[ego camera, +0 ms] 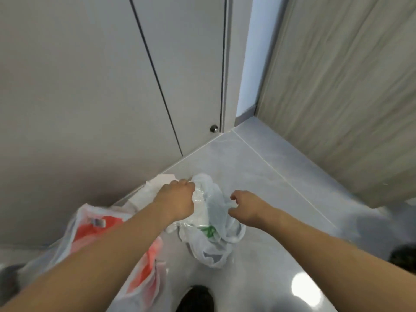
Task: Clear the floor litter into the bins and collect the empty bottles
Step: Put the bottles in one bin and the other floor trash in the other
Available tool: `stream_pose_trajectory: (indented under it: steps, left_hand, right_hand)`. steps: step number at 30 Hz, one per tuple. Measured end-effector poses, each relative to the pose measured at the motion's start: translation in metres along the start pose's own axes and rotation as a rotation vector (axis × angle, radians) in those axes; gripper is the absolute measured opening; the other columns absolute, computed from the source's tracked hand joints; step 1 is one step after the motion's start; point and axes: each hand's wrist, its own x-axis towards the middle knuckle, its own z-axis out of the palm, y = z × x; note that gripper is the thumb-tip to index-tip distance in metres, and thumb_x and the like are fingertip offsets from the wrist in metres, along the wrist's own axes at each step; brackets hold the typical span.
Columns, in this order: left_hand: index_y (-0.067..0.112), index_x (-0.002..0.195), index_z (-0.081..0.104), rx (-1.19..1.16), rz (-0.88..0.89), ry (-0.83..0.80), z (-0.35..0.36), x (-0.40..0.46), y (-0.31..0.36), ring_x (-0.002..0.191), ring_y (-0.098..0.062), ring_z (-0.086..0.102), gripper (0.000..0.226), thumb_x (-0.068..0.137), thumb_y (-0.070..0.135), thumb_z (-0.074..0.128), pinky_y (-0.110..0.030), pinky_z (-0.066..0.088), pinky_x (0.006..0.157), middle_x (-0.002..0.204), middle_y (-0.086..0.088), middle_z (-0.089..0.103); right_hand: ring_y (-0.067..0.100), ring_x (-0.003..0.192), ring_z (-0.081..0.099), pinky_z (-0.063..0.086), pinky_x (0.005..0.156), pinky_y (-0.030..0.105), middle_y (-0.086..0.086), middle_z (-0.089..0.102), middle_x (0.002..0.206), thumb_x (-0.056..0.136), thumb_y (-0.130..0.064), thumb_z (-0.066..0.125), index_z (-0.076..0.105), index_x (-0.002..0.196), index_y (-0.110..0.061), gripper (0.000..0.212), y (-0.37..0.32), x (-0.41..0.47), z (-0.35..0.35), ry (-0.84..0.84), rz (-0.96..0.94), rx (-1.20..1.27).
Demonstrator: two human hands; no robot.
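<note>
A white plastic bag with green print (211, 235) lies crumpled on the grey floor in front of me. My left hand (176, 200) is closed on its upper left edge, together with clear crinkled plastic. My right hand (244, 209) grips the bag's right edge with curled fingers. A second plastic bag, white with orange-red print (94, 230), lies at the lower left under my left forearm. White paper litter (155, 183) sits against the wall just beyond my left hand.
Grey cabinet doors (112, 86) with a small round metal stop (213, 128) stand ahead. A wood-grain panel (337, 97) closes the right side. My dark shoe (195, 298) shows at the bottom. A dark object (405, 255) sits at the right edge.
</note>
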Motion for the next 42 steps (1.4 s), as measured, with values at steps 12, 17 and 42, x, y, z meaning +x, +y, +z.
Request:
stream_pose_trajectory:
  steps: [12,17,42]
  left_hand:
    - [0.020,0.110,0.058,-0.323,-0.324,-0.054,0.030,-0.002,-0.046,0.100,-0.024,0.059,0.027,0.088,0.033,0.049,-0.033,0.042,0.084,0.107,0.000,0.064]
    - [0.025,0.084,0.063,-0.529,-0.332,-0.055,0.036,0.005,-0.044,0.091,-0.018,0.062,0.009,0.084,0.024,0.054,-0.035,0.052,0.085,0.094,0.007,0.065]
    - [0.019,0.092,0.055,-0.473,-0.186,0.136,-0.019,0.030,-0.002,0.078,-0.027,0.059,0.021,0.084,0.006,0.041,-0.034,0.049,0.062,0.084,-0.004,0.060]
  right_hand:
    - [0.033,0.126,0.043,0.037,0.102,0.038,0.013,0.043,0.137,0.078,-0.042,0.069,0.031,0.141,-0.013,0.079,-0.041,0.067,0.055,0.025,0.246,0.247]
    - [0.033,0.126,0.042,0.034,0.102,0.039,0.010,0.047,0.135,0.079,-0.036,0.068,0.023,0.143,-0.020,0.080,-0.042,0.077,0.054,0.135,0.304,0.189]
    - [0.024,0.055,0.052,0.042,0.051,0.027,0.008,0.056,0.071,0.085,0.002,0.037,0.061,0.088,-0.013,0.028,0.041,0.028,-0.041,0.331,0.251,0.719]
